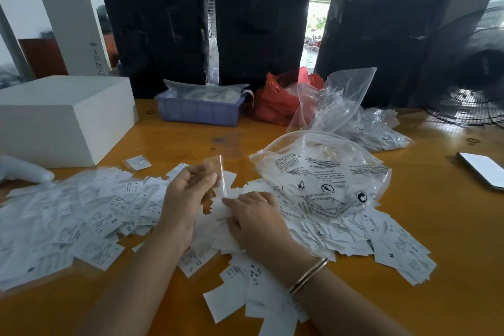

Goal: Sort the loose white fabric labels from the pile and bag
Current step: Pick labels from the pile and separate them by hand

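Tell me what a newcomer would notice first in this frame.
White labels blanket the orange table from left to right. At center, the left hand pinches a small clear sleeve while the right hand rests on the pile. A printed clear bag lies just right of them.

Small print on the labels (114, 215) too blurred to read; phone (482, 170) cut off at right edge.

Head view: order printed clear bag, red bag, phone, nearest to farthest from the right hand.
From the right hand:
1. Printed clear bag, just right of it, lying on the labels.
2. Red bag, up at the table's far side.
3. Phone, far right edge of the table.
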